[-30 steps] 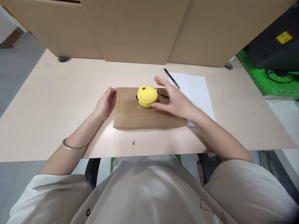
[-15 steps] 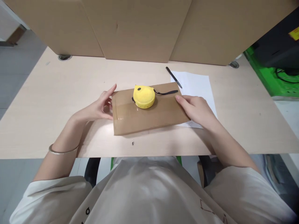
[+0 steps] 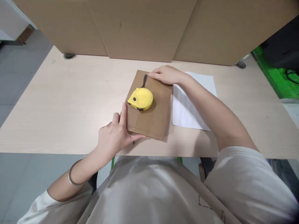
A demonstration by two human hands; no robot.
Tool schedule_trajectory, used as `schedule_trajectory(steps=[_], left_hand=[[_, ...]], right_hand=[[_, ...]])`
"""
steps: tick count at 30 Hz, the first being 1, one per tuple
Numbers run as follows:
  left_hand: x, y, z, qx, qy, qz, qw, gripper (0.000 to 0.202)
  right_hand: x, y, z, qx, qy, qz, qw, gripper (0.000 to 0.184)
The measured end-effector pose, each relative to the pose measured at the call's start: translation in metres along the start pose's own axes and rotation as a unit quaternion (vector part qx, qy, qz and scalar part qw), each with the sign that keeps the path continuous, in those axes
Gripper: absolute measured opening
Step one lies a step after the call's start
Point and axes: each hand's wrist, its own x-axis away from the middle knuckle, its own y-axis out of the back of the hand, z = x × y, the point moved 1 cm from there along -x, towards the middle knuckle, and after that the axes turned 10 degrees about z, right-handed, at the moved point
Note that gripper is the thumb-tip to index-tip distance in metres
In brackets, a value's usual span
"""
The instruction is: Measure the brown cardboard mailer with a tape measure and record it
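A flat brown cardboard piece lies turned on the table, its short edge towards me. On it rests a yellow tape measure with a black dot on its side and a black wrist strap pointing away from me. My left hand holds the near left corner, index finger along the left edge and thumb at the near edge. Over the far right corner, my right hand grips the cardboard, thumb on top close to the strap; its other fingers are partly hidden.
To the right, a printed white sheet of paper lies partly under my right forearm. Tall cardboard panels stand along the back of the wooden table. Cable holes sit at its back corners.
The cardboard has rotated about a quarter turn, carrying the tape measure with it. My right hand moved to the far edge, my left to the near corner. The pen is no longer visible.
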Motion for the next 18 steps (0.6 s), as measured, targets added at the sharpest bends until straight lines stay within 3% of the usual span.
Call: schedule_trajectory(steps=[2,6,9,12,14,16,18], left_hand=[[0.001,-0.001,-0.005,0.009,0.018,0.009,1.000,0.149],[0.004,-0.004,-0.006,0.022,0.020,-0.001,1.000,0.143],[0.014,-0.007,-0.006,-0.009,-0.034,-0.080,0.996,0.136],[0.030,-0.009,-0.016,-0.051,-0.161,-0.231,0.958,0.116],[0.037,-0.012,-0.032,-0.070,-0.286,-0.297,0.908,0.080],[0.037,-0.018,-0.053,-0.070,-0.431,-0.286,0.853,0.047],[0.031,-0.031,-0.076,-0.068,-0.549,-0.226,0.802,0.040]], right_hand=[[0.001,0.000,-0.007,-0.013,-0.013,-0.001,1.000,0.035],[0.025,0.018,-0.047,0.064,-0.155,-0.128,0.978,0.055],[0.044,0.021,-0.086,0.154,-0.287,-0.099,0.940,0.060],[0.056,0.009,-0.109,0.162,-0.306,-0.052,0.937,0.053],[0.063,0.002,-0.113,0.157,-0.290,-0.033,0.944,0.050],[0.071,0.001,-0.110,0.112,-0.273,-0.008,0.956,0.050],[0.079,0.005,-0.106,-0.018,-0.244,-0.010,0.970,0.047]])
